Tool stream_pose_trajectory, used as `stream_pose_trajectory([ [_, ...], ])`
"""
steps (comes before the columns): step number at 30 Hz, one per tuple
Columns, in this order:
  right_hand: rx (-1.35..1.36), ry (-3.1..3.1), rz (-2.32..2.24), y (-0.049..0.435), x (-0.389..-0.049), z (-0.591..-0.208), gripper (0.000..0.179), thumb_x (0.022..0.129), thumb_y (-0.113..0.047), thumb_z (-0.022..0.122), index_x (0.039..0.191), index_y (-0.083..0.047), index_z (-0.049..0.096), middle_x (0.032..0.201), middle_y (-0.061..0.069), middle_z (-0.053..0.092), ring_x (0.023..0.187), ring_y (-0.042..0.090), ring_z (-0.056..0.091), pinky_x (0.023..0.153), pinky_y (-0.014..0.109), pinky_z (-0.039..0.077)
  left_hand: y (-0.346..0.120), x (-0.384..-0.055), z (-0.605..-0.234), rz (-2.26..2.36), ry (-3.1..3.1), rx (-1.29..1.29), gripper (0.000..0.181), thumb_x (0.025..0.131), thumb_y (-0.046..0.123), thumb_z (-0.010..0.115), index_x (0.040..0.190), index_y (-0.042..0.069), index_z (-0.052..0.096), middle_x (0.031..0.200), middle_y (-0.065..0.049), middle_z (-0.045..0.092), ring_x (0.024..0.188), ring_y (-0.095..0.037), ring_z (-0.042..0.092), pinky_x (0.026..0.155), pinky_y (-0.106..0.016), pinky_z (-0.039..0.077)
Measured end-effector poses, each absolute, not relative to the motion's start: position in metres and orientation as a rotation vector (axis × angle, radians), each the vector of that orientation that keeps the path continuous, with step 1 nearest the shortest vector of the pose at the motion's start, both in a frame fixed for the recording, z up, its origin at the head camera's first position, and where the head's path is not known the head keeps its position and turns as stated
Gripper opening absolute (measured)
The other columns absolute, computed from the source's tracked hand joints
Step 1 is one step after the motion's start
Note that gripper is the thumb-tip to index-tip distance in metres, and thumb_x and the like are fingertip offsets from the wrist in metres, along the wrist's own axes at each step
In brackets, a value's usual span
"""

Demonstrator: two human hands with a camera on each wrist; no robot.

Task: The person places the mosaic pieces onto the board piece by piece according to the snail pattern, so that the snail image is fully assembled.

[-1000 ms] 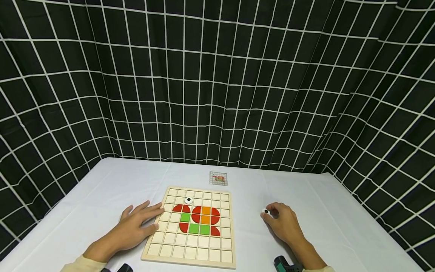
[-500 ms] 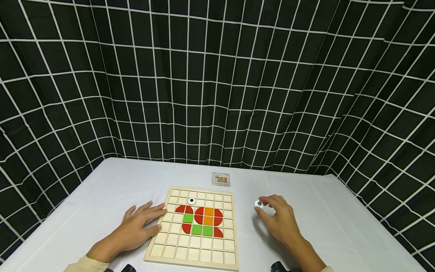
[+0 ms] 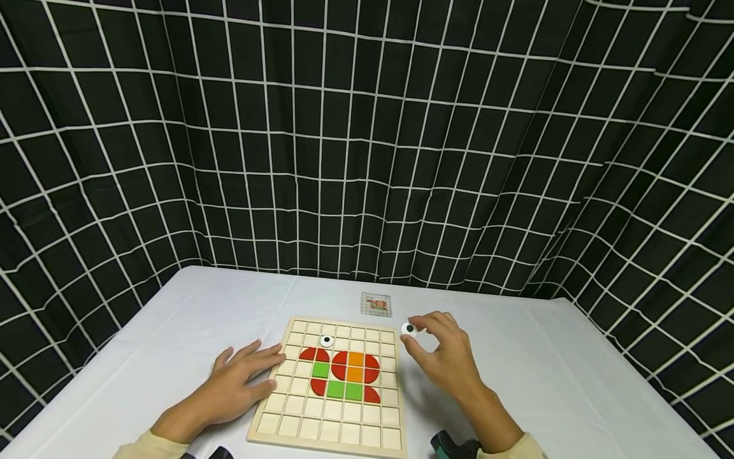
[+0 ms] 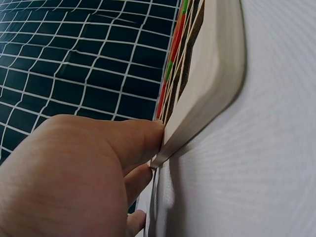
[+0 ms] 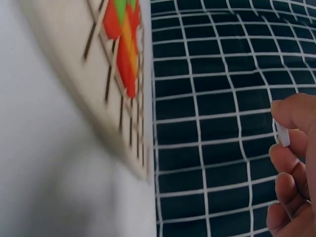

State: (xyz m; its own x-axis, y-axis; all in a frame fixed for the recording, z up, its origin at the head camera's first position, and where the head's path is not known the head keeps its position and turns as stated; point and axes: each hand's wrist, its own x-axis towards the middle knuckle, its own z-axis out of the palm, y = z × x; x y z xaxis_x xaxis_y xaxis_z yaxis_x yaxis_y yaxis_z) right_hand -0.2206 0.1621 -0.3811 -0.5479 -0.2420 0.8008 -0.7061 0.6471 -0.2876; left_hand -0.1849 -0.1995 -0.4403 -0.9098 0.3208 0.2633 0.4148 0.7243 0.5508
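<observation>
Between thumb and index finger my right hand (image 3: pixel 447 354) pinches a white eye piece (image 3: pixel 409 329) with a black dot, held up off the table just past the board's right edge. In the right wrist view the eye piece (image 5: pixel 282 134) shows edge-on. My left hand (image 3: pixel 237 386) lies with spread, straight fingers along the left rim of the wooden grid board (image 3: pixel 298 424), thumb and fingertips touching it. Red curved pieces (image 3: pixel 339 366), green squares (image 3: pixel 336 389) and orange squares (image 3: pixel 355 366) sit in the board's cells. Another eye piece (image 3: pixel 327 341) lies near its top.
A small pattern card (image 3: pixel 376 305) with a matching coloured picture lies behind the board. The white-covered table (image 3: pixel 516 370) extends to both sides. A black curtain with white grid lines (image 3: pixel 367 140) encloses the back and sides.
My right hand has lifted the eye piece from the table and carried it left, up to the board's right edge. My left hand stays at the rim; the view has shifted slightly.
</observation>
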Motion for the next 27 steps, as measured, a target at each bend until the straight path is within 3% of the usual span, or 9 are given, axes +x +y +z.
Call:
stream_pose_trajectory([
  [7,0.783,-2.094,0.854,0.132,-0.224,-0.373,0.027,0.072,-0.005,0.084,0.096,-0.006,0.073,0.084,0.000,0.063,0.082,0.017,0.056,0.068,0.033,0.046,-0.200,-0.184,-0.441,-0.948,-2.788,-0.589,0.038,0.092,0.027,0.063,0.128,0.016,0.064,0.143,-0.002,0.049,0.138,-0.040,0.027,0.104,-0.065,0.000],
  [14,0.793,-2.145,0.973,0.095,-0.228,-0.366,0.026,0.077,-0.010,0.082,0.101,-0.006,0.073,0.088,0.000,0.065,0.086,0.014,0.056,0.071,0.034,0.048,-0.199,-0.184,-0.439,-0.946,-2.786,-0.597,0.038,0.092,0.026,0.064,0.129,0.015,0.064,0.143,-0.002,0.049,0.137,-0.041,0.027,0.104,-0.065,0.001],
  [23,0.755,-2.285,1.064,0.048,-0.238,-0.373,0.021,0.083,-0.016,0.077,0.101,-0.005,0.073,0.089,0.000,0.064,0.086,0.022,0.057,0.080,0.043,0.045,-0.201,-0.185,-0.440,-0.930,-2.783,-0.607,0.038,0.092,0.026,0.063,0.129,0.014,0.064,0.143,-0.002,0.049,0.138,-0.040,0.028,0.103,-0.066,0.001],
  [27,0.743,-2.336,1.105,0.033,-0.243,-0.380,0.022,0.085,-0.018,0.075,0.102,-0.005,0.073,0.089,-0.001,0.064,0.085,0.020,0.057,0.080,0.041,0.048,-0.201,-0.185,-0.439,-0.941,-2.789,-0.604,0.038,0.092,0.026,0.063,0.129,0.015,0.064,0.143,-0.002,0.049,0.138,-0.040,0.027,0.104,-0.065,0.001],
])
